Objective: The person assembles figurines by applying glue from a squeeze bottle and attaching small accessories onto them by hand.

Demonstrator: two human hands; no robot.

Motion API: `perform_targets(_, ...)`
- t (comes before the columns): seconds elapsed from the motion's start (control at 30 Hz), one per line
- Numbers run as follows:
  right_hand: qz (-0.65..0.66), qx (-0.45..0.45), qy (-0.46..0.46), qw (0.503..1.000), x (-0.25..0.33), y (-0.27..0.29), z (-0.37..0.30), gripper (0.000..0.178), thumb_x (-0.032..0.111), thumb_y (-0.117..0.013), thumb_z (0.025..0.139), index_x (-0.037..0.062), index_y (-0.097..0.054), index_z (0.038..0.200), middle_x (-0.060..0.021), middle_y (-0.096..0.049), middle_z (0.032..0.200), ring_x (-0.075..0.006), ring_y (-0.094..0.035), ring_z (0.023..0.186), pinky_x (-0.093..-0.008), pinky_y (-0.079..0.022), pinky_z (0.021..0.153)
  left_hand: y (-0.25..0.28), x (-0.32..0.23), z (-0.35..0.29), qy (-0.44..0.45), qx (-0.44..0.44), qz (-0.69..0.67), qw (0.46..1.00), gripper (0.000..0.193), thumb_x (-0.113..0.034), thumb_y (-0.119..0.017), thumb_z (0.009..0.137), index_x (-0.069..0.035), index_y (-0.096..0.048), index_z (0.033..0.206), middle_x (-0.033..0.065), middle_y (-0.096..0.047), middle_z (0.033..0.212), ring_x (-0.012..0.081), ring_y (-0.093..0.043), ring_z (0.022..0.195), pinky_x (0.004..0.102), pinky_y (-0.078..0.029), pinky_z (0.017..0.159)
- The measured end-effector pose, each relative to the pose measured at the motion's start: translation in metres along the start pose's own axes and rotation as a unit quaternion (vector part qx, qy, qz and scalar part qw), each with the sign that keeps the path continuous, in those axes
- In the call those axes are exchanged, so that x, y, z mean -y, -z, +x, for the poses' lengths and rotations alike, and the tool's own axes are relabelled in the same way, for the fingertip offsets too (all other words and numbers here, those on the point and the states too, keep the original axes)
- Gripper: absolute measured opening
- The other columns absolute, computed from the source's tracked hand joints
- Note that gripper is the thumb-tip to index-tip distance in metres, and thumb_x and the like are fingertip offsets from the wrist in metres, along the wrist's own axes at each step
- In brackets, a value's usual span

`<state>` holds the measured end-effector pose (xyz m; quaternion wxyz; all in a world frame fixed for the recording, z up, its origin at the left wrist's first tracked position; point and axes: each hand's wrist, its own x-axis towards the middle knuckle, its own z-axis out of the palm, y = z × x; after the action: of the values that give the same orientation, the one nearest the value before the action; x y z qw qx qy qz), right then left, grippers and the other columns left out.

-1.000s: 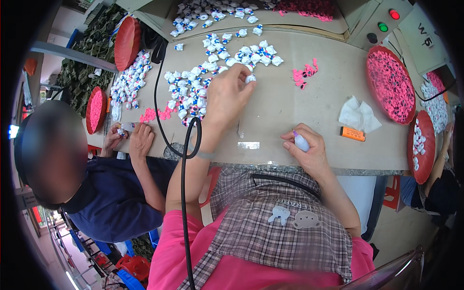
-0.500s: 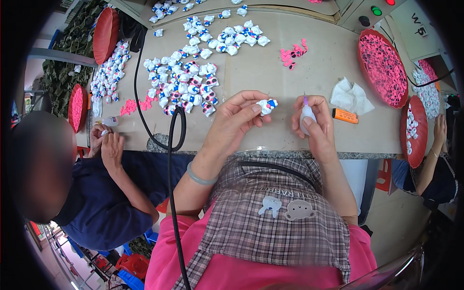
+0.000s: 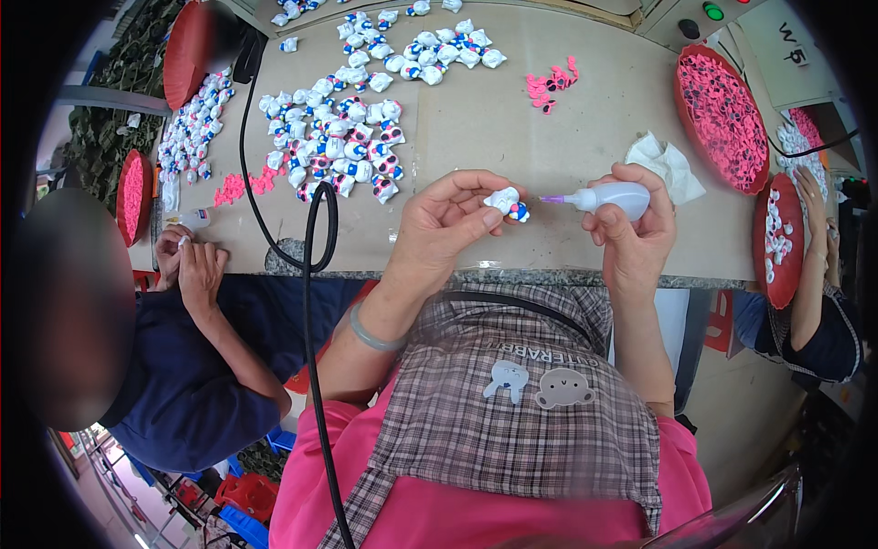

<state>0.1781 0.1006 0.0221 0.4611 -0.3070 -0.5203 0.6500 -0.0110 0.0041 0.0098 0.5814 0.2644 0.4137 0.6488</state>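
White and glossy, with spots of blue, red and black paint, a small plastic figurine [image 3: 506, 201] is being pinched between the thumb and fingertips of the person's left hand [image 3: 448, 229], which is clamped on it and holding it up above the near edge of the table [image 3: 485, 119]. The right hand [image 3: 631, 238] is wrapping closed around a soft, translucent squeeze bottle [image 3: 615, 197] with a thin purple nozzle. The bottle is lying almost level, its long axis running left to right, and the nozzle tip is pointing straight at the figurine, sitting just beside it to the right; whether they are touching cannot be told. Farther back on the table a heap of matching figurines [image 3: 338, 151] is spreading out, with small pink pieces [image 3: 551, 82], a crumpled white tissue [image 3: 668, 165] and a red tray of pink parts [image 3: 722, 119] nearby. A co-worker's hands [image 3: 187, 265] are working at the left.
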Motion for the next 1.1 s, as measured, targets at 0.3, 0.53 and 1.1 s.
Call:
perform_targets(0.3,-0.176,0.037,0.191,0.965,0.005,-0.006,-0.008,0.039,0.02,-0.057,0.094,-0.0038,-0.05,0.124,-0.0135,-0.065,0.09,-0.0128,-0.061,0.067,-0.0222,-0.048,0.058,0.0,0.008,-0.007,-0.04,0.015,0.017,0.999,0.031,-0.002,-0.06,0.088,0.003,-0.057,0.118,0.0097,-0.06,0.107,0.016,-0.063,0.094,0.0271,-0.052,0.082)
perform_targets(0.53,-0.254,0.022,0.231,0.939,0.004,-0.007,-0.012,0.042,0.024,-0.057,0.094,-0.0056,-0.051,0.123,-0.0157,-0.066,0.087,-0.0153,-0.063,0.068,-0.0249,-0.05,0.059,-0.004,0.007,-0.006,-0.036,0.036,0.009,0.999,0.03,-0.001,-0.057,0.09,0.004,-0.056,0.12,0.0114,-0.06,0.109,0.0206,-0.066,0.093,0.0276,-0.053,0.081)
perform_targets(1.1,-0.318,0.033,0.261,0.911,0.004,-0.009,-0.013,0.042,0.023,-0.062,0.09,-0.0049,-0.053,0.12,-0.0152,-0.066,0.085,-0.0199,-0.065,0.074,-0.0271,-0.05,0.061,-0.004,0.009,-0.006,-0.028,0.034,0.032,0.999,0.03,0.003,-0.058,0.088,0.006,-0.057,0.118,0.0108,-0.058,0.106,0.018,-0.064,0.091,0.0262,-0.053,0.078)
